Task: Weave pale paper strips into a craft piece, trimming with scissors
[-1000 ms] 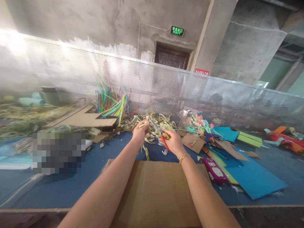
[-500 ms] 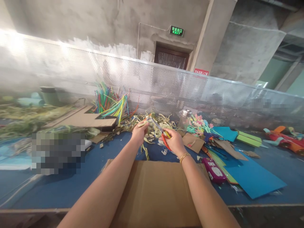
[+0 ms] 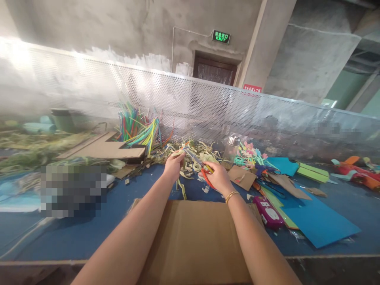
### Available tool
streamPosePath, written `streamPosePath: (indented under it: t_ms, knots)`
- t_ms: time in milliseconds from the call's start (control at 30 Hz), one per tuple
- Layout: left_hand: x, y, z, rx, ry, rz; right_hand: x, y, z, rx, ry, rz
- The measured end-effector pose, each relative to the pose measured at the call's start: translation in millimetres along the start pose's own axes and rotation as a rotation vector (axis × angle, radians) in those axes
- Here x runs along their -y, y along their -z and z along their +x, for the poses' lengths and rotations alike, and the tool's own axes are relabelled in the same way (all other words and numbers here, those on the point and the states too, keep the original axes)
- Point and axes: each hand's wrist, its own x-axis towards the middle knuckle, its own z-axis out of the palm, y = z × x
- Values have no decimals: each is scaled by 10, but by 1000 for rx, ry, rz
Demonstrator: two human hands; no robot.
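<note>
My left hand (image 3: 173, 165) is closed in a pinch on a pale, curled leaf-like strip (image 3: 178, 152) above the middle of the table. From the right, the blades of the scissors (image 3: 195, 158) reach to the strip, close by my left fingertips. My right hand (image 3: 219, 176) is wrapped round their orange and yellow handles. Whether the blades touch the strip is too small to tell. Behind and below both hands lies a heap of pale green and cream strips (image 3: 204, 152). A brown cardboard sheet (image 3: 196, 241) lies under my forearms.
Colourful pipe cleaners (image 3: 142, 128) and cut cardboard (image 3: 101, 147) lie to the left. A lidded glass bottle (image 3: 231, 149) stands behind my right hand, beside paper flowers (image 3: 251, 153). Further right are a purple box (image 3: 268, 212) and blue sheets (image 3: 320, 221). A perforated metal screen (image 3: 166, 95) borders the back.
The scissor blades look closer together near the strip than before. Both hands stay almost in place, still holding the same things.
</note>
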Motion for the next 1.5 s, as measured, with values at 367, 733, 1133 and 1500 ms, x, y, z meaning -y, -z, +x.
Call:
streamPosePath:
  t_ms: [367, 733, 1133, 1500]
  knots:
    - [-23, -36, -44, 9, 20, 22, 12, 13, 6, -33, 24, 8]
    - [-52, -55, -87, 25, 42, 21, 2, 22, 9, -25, 10, 19]
    - [-8, -9, -14, 13, 2, 12, 43, 84, 11, -63, 37, 27]
    - [-56, -34, -37, 20, -15, 50, 49, 95, -21, 36, 25, -47]
